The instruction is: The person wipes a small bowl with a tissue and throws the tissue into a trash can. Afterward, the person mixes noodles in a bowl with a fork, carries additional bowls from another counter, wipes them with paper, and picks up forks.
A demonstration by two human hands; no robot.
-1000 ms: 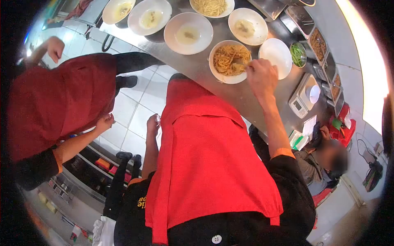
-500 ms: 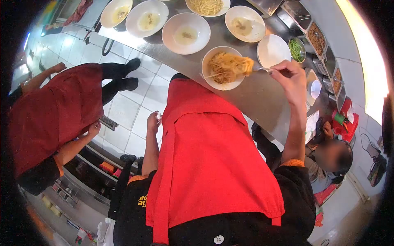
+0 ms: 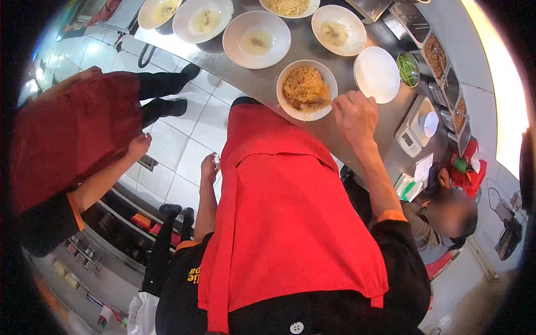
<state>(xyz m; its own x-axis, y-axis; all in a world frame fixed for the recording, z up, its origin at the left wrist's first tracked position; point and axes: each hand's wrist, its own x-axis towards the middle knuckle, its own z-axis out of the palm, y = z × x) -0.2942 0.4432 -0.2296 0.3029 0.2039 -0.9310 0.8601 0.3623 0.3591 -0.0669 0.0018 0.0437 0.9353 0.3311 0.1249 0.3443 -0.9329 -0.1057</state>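
At the right rim of a white bowl (image 3: 282, 100) near the counter edge, my right hand (image 3: 356, 116) is closed on a metal utensil, whose far end lies in the bowl. Reddish-brown noodles (image 3: 305, 86) fill the middle of that bowl. My left hand (image 3: 209, 167) hangs low beside the red apron (image 3: 290, 212), closed round something small and white. Just right of the noodle bowl stands a plain white bowl (image 3: 377, 75).
Bowls with a little liquid (image 3: 257, 42) (image 3: 339, 30) and a bowl of plain noodles (image 3: 287, 6) line the steel counter (image 3: 352, 151). Greens (image 3: 407, 69), a scale (image 3: 410, 137) and ingredient trays (image 3: 434, 56) are right. One person (image 3: 95, 123) stands left, another (image 3: 446, 218) lower right.
My right hand first drew right, lifting noodles, then came back left to the bowl's rim, and the noodles are down in the bowl. The person at left has shifted, with both feet in view.
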